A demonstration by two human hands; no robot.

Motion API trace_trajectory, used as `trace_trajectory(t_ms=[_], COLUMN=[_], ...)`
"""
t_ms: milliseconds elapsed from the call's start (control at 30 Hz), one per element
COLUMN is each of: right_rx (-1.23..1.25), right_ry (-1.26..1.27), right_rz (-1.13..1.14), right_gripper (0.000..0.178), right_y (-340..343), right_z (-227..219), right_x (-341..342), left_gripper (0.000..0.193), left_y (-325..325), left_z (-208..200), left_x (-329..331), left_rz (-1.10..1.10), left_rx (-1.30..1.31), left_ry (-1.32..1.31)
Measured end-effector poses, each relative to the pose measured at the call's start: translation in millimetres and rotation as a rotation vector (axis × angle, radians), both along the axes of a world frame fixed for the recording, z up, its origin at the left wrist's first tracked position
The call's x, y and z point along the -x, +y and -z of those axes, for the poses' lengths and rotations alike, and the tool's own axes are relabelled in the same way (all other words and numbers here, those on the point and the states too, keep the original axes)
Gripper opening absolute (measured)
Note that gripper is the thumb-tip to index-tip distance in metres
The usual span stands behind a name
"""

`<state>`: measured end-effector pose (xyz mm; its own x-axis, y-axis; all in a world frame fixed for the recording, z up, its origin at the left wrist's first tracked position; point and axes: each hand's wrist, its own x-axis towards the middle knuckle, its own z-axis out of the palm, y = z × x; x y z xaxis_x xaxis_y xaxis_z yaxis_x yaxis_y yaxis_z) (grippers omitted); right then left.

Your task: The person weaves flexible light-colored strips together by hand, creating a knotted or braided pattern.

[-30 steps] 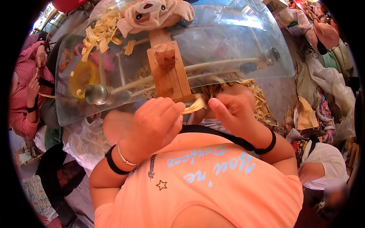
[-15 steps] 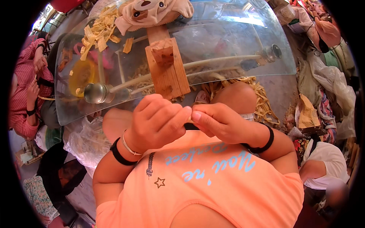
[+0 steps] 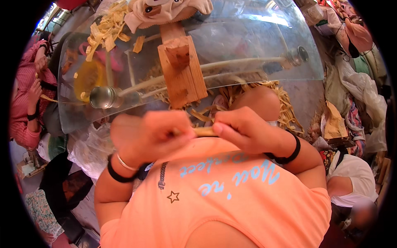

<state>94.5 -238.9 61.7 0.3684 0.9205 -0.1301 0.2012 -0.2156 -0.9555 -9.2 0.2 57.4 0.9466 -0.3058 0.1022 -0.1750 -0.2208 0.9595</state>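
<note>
Grips parted; tan strip bridges them.

Holds a tan strip between left hand and right hand at centre; faces a wooden block and plush animal between eleven and twelve o'clock, a yellow container near ten, tangled strips toward three.

A second ago the pale strip was held in the left hand alone, with the right hand clear of it. Half a second ago the hands met and all but hid it; now they have parted, and it spans the gap, an end in each. The left hand has shifted left and turned blurry. At the far edge, the plush animal face is cropped more.
</note>
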Motion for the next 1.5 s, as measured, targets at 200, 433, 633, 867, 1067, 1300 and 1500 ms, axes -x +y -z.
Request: trace_trajectory(t_ms=[200,433,633,867,1067,1300,1500], right_rx=[-0.018,-0.271,-0.155,-0.257,-0.108,-0.397,-0.506], right_ry=[0.076,0.122,-0.067,-0.096,-0.314,-0.614,0.334], right_rz=[-0.032,0.103,0.25,0.489,0.297,0.266,0.27], right_gripper=[0.027,0.035,0.022,0.017,0.013,0.022,0.016], right_y=[8,19,35,61,55,46,42], right_z=[20,29,22,47,64,41,23], right_x=[0,-6,-10,-42,-48,-15,3], left_gripper=[0.017,0.039,0.03,0.013,0.008,0.033,0.066], left_y=[6,-16,-22,15,17,-22,-33], left_z=[18,3,35,38,50,19,8], left_x=[2,-10,-8,-33,-32,-18,-21], left_rz=[-0.239,-0.199,-0.361,-0.552,-0.592,-0.421,-0.378], left_rx=[0.19,0.494,0.148,-0.218,-0.241,0.432,0.548], left_ry=[0.056,0.392,0.141,-0.052,0.1,0.223,0.44])
